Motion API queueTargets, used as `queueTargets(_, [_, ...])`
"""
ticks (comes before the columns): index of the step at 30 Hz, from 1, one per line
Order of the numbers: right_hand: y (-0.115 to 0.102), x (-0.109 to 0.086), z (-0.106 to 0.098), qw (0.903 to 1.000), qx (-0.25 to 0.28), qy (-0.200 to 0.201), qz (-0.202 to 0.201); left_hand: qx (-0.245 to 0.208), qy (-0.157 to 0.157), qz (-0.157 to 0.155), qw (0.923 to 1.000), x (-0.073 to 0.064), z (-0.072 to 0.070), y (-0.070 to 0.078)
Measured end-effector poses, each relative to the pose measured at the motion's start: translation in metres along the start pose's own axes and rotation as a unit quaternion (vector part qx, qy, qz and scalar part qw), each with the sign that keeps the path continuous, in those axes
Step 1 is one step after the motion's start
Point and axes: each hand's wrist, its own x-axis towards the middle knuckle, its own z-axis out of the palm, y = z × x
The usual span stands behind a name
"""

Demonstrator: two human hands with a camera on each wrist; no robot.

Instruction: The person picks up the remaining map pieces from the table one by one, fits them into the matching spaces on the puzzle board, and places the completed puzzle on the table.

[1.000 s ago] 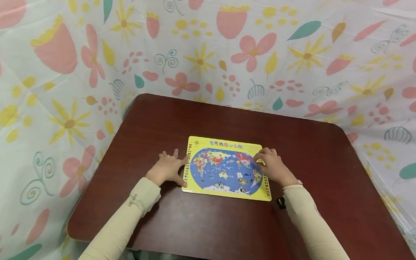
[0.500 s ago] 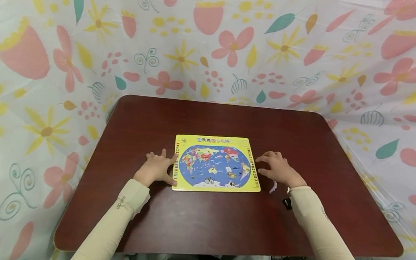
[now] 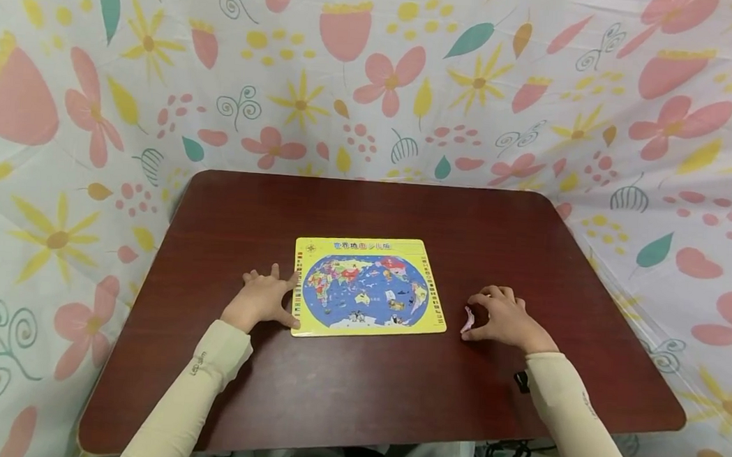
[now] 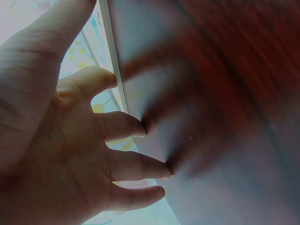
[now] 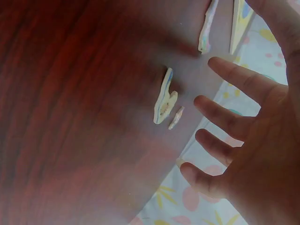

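While the left hand [image 3: 259, 299] is resting spread fingers against the left edge of the map [image 3: 368, 291], the right hand [image 3: 508, 321] is hovering wide beside the pink piece [image 3: 468, 320], gripping nothing, having moved off the map's right edge; so only the left is touching the map, lying midway between the side edges of the surface [image 3: 331, 387]; other pieces [image 5: 161, 110] are sitting near the right fingers.

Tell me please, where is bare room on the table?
The table is bare behind the board, up to the patterned curtain, and in front of the board, between the left sleeve and the right sleeve. Crowded: the board's left edge, touched by the left hand, and near the right hand, where small pieces lie.
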Motion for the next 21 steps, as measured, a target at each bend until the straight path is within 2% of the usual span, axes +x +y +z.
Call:
queueTargets(9, [-0.0006, 0.0028, 0.0084, 0.9997, 0.013, 0.016, -0.009, -0.006, -0.001, -0.005, 1.0000, -0.0014, -0.0024, -0.0001])
queueTargets(21, [-0.0086, 0.0098, 0.0014, 0.9992, -0.010, 0.032, -0.023, -0.007, 0.004, -0.003, 1.0000, -0.0029, -0.0024, 0.0014])
